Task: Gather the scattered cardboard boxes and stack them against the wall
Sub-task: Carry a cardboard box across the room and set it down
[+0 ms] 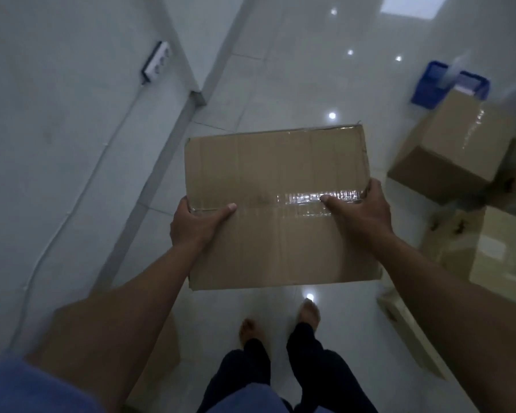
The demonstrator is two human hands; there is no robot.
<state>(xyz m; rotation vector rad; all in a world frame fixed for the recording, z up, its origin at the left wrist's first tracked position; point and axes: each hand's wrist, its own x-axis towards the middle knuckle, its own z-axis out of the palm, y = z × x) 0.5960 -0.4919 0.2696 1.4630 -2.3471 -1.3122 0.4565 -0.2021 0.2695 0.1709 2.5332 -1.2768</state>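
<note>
Head view, looking down: the wall (pixel 57 129) runs along the left, meeting the glossy tiled floor (pixel 295 70) at a grey skirting strip, with a socket strip (pixel 157 62) mounted on it. Across the floor on the right lie more cardboard boxes: a taped box (pixel 456 147) tilted on its edge, a pale box (pixel 495 248) nearer the person, and a flat piece (pixel 411 332) by the right forearm. Behind them sits a blue crate (pixel 435 86).

Held in mid-air above the floor, between the person's bare feet and the wall's corner, is the carried box (pixel 277 210), its broad taped face turned up and roughly level. The left hand (pixel 195 222) grips its left edge, thumb laid on top along the tape seam and fingers curled under; the right hand (pixel 361 208) grips the right edge the same way.

By my reading, this is the carrying step: one box picked up and being brought to the wall, not yet set down. No stack is plainly visible by the wall, though a brown shape by the left arm may be another box. Next comes turning left and lowering the box flush to the skirting, flat side down, so later boxes can sit squarely on it.
</note>
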